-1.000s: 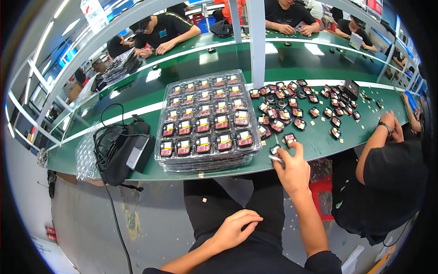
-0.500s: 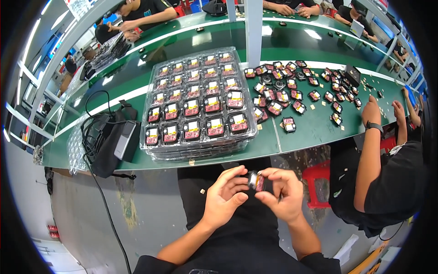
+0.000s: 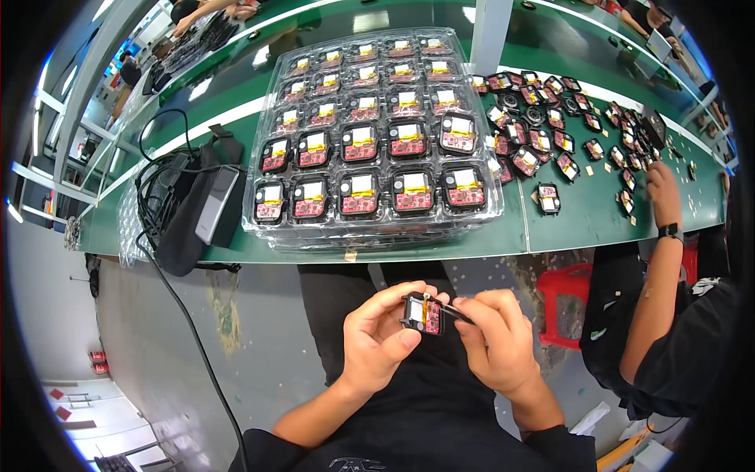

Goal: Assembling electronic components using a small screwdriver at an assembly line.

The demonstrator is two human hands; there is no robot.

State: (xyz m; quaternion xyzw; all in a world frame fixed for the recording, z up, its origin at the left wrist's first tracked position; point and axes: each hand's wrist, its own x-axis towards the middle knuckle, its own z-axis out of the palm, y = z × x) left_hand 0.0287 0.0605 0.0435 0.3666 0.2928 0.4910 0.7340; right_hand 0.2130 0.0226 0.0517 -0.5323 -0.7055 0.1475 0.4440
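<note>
My left hand (image 3: 372, 340) is closed round the edges of a small black watch case (image 3: 431, 318) with a red circuit board, a white battery and a yellow strip inside. Its open face is turned up toward me, above my lap. Between the thumb and fingers of my right hand (image 3: 502, 344) is a dark, slim tool that looks like tweezers (image 3: 458, 315). The tool's tip reaches the upper right edge of the case, by the yellow strip; whether it grips anything there is too small to tell.
On the green bench (image 3: 515, 236), stacked clear plastic trays (image 3: 495, 206) hold rows of similar cases. Many loose cases (image 3: 548, 199) lie right of them. A black bag (image 3: 185, 236) with cables lies at left. A co-worker's arm (image 3: 659, 275) reaches in at right, near a red stool (image 3: 562, 291).
The case has passed from the fingers of my right hand into my left and now faces up. My right hand has brought the tool to its edge. The view has shifted nearer the bench.
</note>
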